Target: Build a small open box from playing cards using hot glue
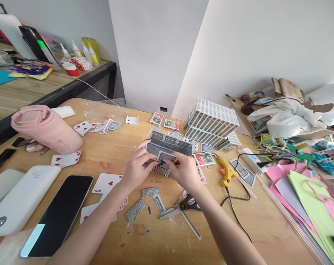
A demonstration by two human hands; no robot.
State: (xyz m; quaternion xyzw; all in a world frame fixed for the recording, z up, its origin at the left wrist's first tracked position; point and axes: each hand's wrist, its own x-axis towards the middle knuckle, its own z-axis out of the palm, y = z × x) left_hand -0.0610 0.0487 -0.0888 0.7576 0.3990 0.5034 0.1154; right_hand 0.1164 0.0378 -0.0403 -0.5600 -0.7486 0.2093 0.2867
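Both hands meet over an open-topped box made of grey-backed playing cards (pixel 171 140) on the wooden table. At its front side my right hand (pixel 187 172) pinches a grey-backed playing card (pixel 166 156) between thumb and fingers. My left hand (pixel 138 165) has its thumb and fingertips closed on the left end of that card, with the index finger by the box's left corner. Scissors (pixel 171 211) with dark handles lie open near my right wrist. Several cut card pieces (pixel 135 209) are scattered in front of the box.
Stacked card boxes (pixel 212 117) stand behind to the right. A yellow glue gun (pixel 226 171) trails its cord near a white power strip (pixel 251 160). On the left are a pink tumbler (pixel 47 129), a phone (pixel 59 217) and a white power bank (pixel 25 198). Coloured paper (pixel 310 206) lies right.
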